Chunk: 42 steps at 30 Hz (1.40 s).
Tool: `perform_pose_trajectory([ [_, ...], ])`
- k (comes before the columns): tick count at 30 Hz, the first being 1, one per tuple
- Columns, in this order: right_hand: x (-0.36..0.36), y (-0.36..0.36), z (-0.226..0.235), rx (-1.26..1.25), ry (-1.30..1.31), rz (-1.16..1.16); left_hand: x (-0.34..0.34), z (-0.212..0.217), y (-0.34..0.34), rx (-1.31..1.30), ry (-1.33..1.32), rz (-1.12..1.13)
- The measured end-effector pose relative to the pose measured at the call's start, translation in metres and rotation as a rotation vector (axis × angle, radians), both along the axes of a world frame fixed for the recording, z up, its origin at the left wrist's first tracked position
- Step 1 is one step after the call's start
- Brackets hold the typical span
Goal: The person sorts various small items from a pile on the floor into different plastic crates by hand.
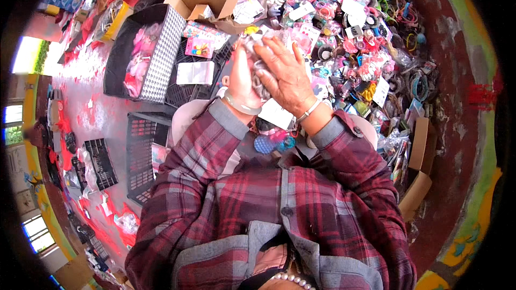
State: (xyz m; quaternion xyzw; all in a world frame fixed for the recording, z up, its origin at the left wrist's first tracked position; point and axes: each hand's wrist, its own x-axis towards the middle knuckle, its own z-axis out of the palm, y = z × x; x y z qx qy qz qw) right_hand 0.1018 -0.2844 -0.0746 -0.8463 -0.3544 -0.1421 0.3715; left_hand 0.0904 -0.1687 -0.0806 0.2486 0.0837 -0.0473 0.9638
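Observation:
A soft grey-brown bundle, shiny and looped like hair ties, sits pressed between my two palms. My left hand cups it from the left, its thumb side upward and fingers pointing away from me. Over its right side lies my right hand, fingers bent across the top. Part of the bundle is covered by the fingers, so its exact kind cannot be made out. Just below the hands is a white card. A large heap of packaged hair accessories spreads out beyond and to the right of the hands.
Left of the hands stand a black bin with a houndstooth side, holding pink fluffy items, and a black plastic crate. An opened cardboard box is at the far side. Cardboard pieces lie at the right.

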Motion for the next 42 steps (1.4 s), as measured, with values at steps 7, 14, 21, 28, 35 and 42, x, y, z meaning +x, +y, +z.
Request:
perform_pose_trajectory([
  [7, 0.032, 0.008, -0.019, 0.194, 0.271, -0.17, 0.002, -0.021, -0.013, -0.092, -0.076, -0.014],
  [14, 0.036, 0.009, -0.041, 0.189, 0.081, -0.005, 0.009, -0.022, 0.013, 0.162, -0.176, 0.123],
  [21, -0.003, 0.019, -0.005, -0.019, -0.023, 0.208, 0.004, -0.02, 0.029, -0.189, -0.073, -0.036],
  [28, 0.029, 0.014, -0.017, 0.062, -0.068, 0.003, 0.005, -0.016, 0.011, -0.072, -0.031, 0.026],
  [35, 0.04, 0.009, -0.033, 0.281, 0.22, -0.235, 0.001, -0.016, 0.021, -0.152, -0.029, -0.184],
  [42, 0.07, -0.02, -0.041, 1.231, 0.81, -0.079, 0.013, -0.04, 0.044, 0.044, -0.122, -0.11],
])
